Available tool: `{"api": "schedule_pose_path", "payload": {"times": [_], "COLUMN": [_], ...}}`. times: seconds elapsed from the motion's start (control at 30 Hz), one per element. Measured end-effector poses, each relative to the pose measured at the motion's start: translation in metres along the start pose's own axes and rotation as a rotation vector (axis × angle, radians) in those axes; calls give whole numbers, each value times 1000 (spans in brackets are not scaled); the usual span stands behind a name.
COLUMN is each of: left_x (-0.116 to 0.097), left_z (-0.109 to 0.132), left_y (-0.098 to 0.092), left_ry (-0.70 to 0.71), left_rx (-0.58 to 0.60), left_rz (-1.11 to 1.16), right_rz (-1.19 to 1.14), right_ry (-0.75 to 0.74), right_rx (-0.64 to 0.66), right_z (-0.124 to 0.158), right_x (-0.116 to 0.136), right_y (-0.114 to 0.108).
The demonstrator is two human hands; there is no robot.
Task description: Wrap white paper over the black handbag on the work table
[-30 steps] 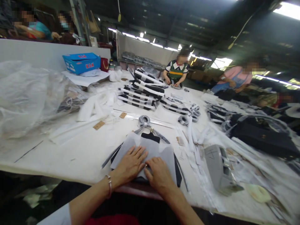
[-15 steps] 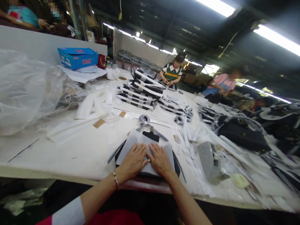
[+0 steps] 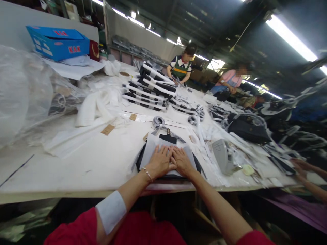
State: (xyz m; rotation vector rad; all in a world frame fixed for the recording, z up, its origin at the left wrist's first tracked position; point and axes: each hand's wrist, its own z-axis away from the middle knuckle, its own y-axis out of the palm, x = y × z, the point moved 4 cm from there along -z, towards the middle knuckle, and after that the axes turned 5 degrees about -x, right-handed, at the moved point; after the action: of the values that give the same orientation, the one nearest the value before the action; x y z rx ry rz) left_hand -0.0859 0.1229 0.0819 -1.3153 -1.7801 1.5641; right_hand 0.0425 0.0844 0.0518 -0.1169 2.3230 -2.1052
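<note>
A black bag (image 3: 140, 158) lies at the front edge of the table, with a pale grey sheet (image 3: 149, 149) over it. Flat on the sheet rests my left hand (image 3: 161, 161), fingers stretched out, a bracelet at the wrist. Beside it and touching it, my right hand (image 3: 182, 161) presses on the same sheet with its fingers spread. Above my fingertips a black tab (image 3: 168, 138) shows. A wrapped, coiled strap (image 3: 158, 121) stands just behind the bag.
Striped wrapped pieces (image 3: 150, 92) are piled mid-table. A grey tape dispenser (image 3: 222, 156) stands to the right, a blue box (image 3: 58, 43) at the back left. Two people work at the back; another person's hands (image 3: 301, 168) reach in from the right.
The view has shifted, and another person's hands now show at the right edge. My hands remain on the sheet, now closer together and touching.
</note>
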Motion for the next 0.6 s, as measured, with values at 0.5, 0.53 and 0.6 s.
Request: {"api": "schedule_pose_path", "payload": {"times": [0.5,0.53,0.6], "left_x": [8,8,8], "left_z": [9,9,9], "left_y": [29,28,26], "left_ry": [-21,-22,-20], "left_rx": [-44,-33,-7], "left_rz": [-75,-78,-88], "right_rz": [-464,-447,-414], "right_ry": [429,447,486], "right_rx": [185,172,133], "right_z": [-103,-115,-132], "right_x": [-48,-50,-51], "right_y": [-56,-53,-42]}}
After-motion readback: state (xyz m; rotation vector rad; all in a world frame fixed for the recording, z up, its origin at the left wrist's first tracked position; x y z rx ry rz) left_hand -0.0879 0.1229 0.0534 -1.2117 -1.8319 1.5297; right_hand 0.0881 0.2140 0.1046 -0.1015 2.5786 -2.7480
